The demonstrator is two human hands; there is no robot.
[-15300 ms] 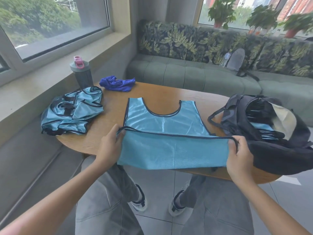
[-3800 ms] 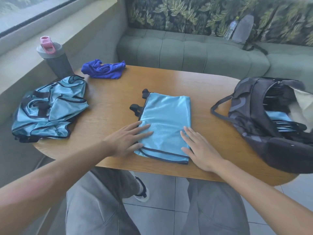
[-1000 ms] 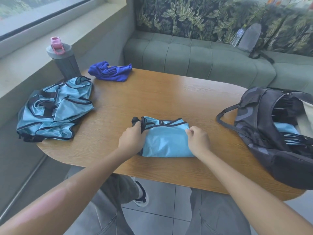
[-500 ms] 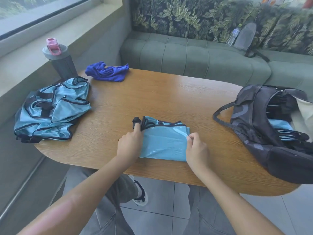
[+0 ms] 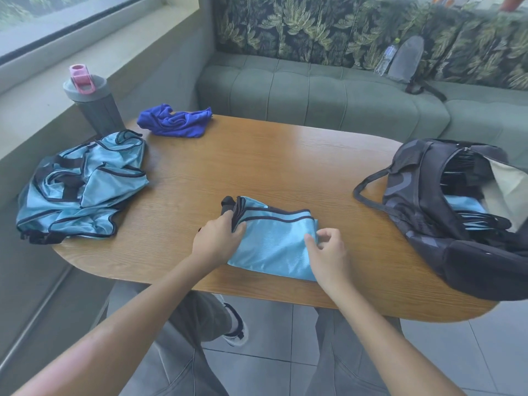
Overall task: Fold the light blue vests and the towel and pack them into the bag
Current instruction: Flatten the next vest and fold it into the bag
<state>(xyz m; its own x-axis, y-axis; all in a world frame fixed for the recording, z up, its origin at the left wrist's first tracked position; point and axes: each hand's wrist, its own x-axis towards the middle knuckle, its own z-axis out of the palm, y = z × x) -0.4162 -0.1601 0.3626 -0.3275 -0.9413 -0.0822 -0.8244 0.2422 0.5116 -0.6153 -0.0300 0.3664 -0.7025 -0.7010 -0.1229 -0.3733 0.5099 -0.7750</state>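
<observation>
The left hand (image 5: 218, 241) is gripping the folded vest (image 5: 274, 241) at its left end, and the right hand (image 5: 328, 252) is pinching its right edge with curled fingers. The folding step seems to be finishing; next, the vest probably needs carrying to the open bag (image 5: 445, 221) on its right.

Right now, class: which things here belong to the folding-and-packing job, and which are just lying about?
Job: folded vest under both hands; vest pile; blue towel; bag.

Lying about: shaker bottle; sofa; grey pouch.
</observation>
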